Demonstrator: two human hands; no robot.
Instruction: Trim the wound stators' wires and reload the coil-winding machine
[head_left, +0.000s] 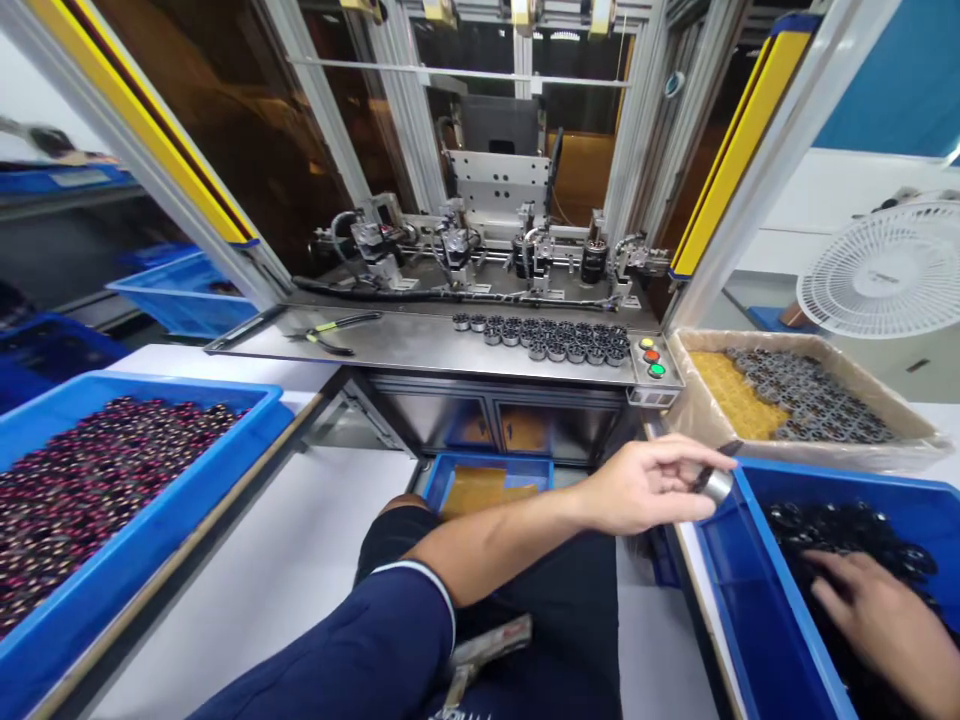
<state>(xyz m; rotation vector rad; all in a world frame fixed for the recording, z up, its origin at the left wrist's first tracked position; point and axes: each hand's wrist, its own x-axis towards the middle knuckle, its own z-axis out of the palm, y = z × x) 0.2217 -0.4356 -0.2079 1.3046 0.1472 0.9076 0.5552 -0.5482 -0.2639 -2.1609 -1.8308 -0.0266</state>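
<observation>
My left hand (649, 485) reaches across to the right and holds a small silver and black cylindrical part (714, 484) between thumb and fingers, above the near edge of a blue bin (799, 590). Inside that bin, my right hand (874, 610) is among black round parts (840, 522). Its thumb and fingers are bent, slightly blurred, and the fingertips are partly lost against the dark parts, so any held part is hidden.
Rows of round parts (555, 338) stand on the metal ledge beside pliers (334, 328) and a button box (654, 370). A lined carton (817, 395) sits behind the right bin. Another blue bin (259, 393) is at left, a fan (885, 270) at right.
</observation>
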